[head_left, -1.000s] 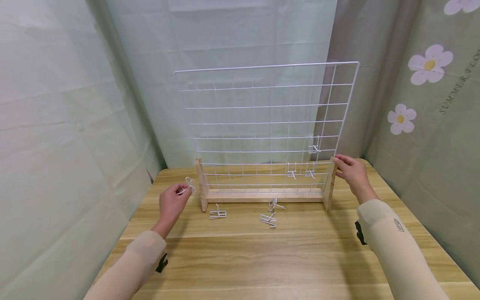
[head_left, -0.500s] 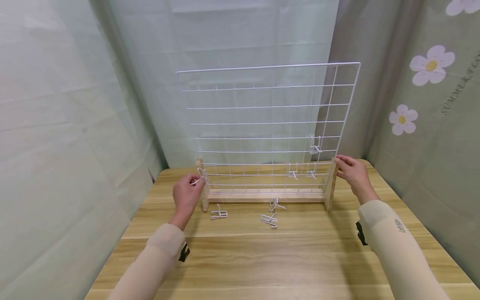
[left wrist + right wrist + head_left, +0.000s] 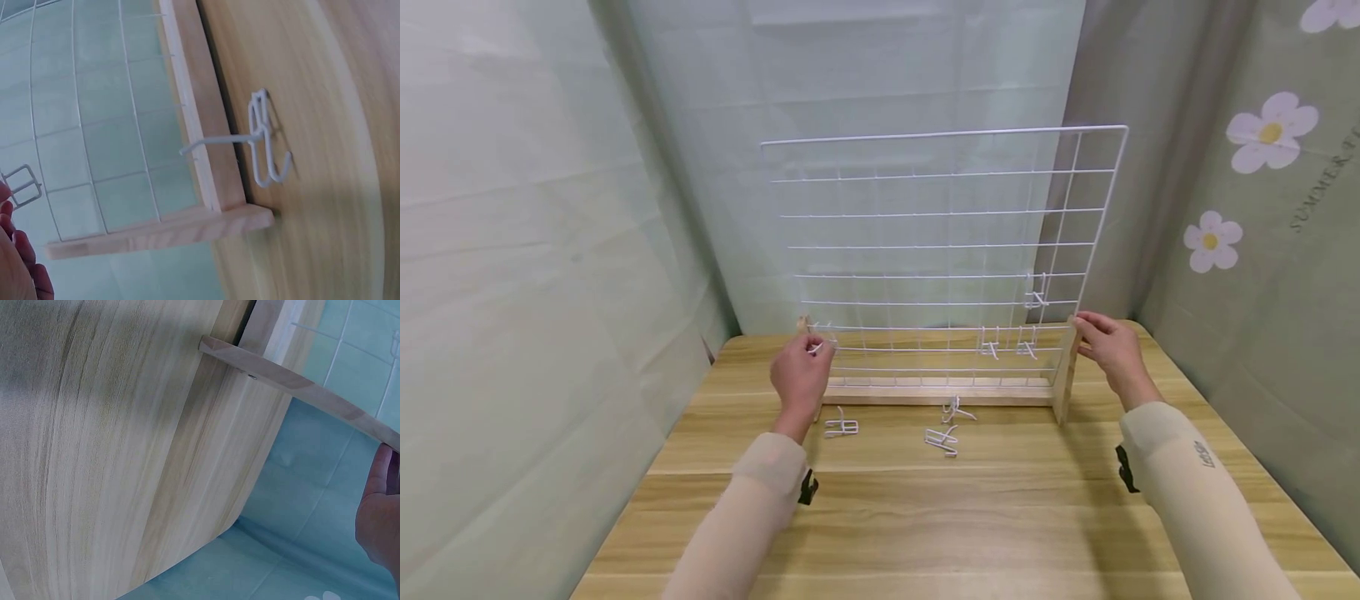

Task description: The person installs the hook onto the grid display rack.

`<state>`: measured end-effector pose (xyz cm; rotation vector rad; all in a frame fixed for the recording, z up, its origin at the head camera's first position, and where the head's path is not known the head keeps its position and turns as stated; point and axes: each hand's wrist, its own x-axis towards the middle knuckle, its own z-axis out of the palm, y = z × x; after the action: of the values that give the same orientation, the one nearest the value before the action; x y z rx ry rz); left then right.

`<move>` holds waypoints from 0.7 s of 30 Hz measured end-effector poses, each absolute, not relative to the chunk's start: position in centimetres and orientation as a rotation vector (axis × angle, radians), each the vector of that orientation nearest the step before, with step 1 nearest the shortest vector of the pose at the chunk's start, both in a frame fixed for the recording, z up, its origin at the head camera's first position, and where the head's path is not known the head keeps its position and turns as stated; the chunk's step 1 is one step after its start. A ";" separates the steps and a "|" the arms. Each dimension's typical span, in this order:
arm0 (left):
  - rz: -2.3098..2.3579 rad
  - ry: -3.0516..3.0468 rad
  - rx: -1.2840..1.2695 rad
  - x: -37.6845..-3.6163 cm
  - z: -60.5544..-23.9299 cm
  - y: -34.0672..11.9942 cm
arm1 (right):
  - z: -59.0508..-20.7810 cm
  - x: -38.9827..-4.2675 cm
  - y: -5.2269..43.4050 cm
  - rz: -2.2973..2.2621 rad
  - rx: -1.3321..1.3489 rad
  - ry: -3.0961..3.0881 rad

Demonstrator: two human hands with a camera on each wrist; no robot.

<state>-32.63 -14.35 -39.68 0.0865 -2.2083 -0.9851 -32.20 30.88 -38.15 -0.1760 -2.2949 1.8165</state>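
Wooden table [image 3: 925,517], frame centre: left hand [image 3: 800,377] pinches white hook [image 3: 815,347] at wire grid [image 3: 940,250] lower left; right hand [image 3: 1108,348] grips right wooden post [image 3: 1066,375].

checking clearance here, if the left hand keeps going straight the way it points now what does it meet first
Most likely the white wire grid. The left hand holds a small white hook pointing away from the person at the grid's lower left corner, beside the left wooden upright. Depth is unclear; the hook may already touch the wire.
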 end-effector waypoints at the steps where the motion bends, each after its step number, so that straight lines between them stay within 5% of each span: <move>1: -0.977 -2.202 0.082 -32.7 -39.6 -14.1 | -38.1 -32.2 30.9 1.816 -0.176 -2.296; 21: -0.833 -2.243 0.108 -34.5 -36.8 -11.6 | -38.2 -32.1 30.9 1.825 -0.191 -2.285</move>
<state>-34.50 -11.60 -36.78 0.1082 -2.2427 -0.8328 -32.10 30.86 -38.21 -0.1909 -2.2851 1.8246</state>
